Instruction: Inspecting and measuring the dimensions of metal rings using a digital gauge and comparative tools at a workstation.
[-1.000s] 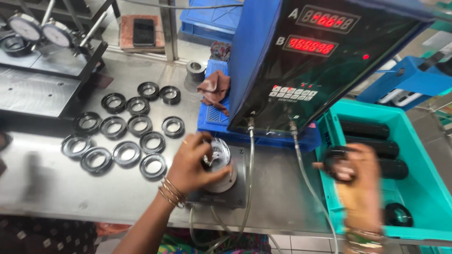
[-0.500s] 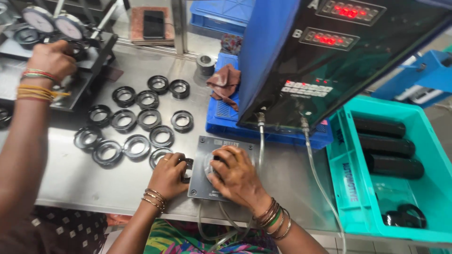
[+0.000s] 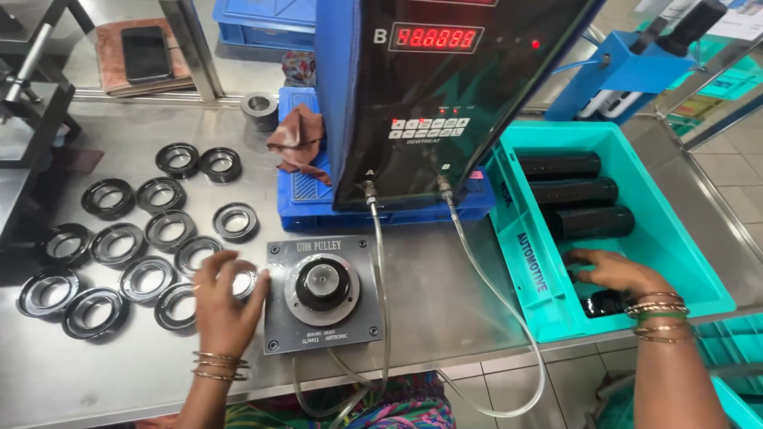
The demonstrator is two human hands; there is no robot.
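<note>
While left hand [image 3: 222,298] clamps over a black ring [image 3: 242,278] just left of the gauge fixture [image 3: 322,290], right hand [image 3: 616,274] grips a dark part [image 3: 604,303] inside the teal bin [image 3: 528,262]. Ring looks rigid, metal, fairly light; pinch its outer rim.

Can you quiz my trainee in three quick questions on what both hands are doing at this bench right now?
1. True or false: the left hand rests on a black ring beside the gauge fixture.
2. Where does the right hand reach? A) teal bin B) blue crate C) phone
3. How many black cylinders lie in a row in the bin?

Key: 1 true; 2 A; 3 three.
</note>
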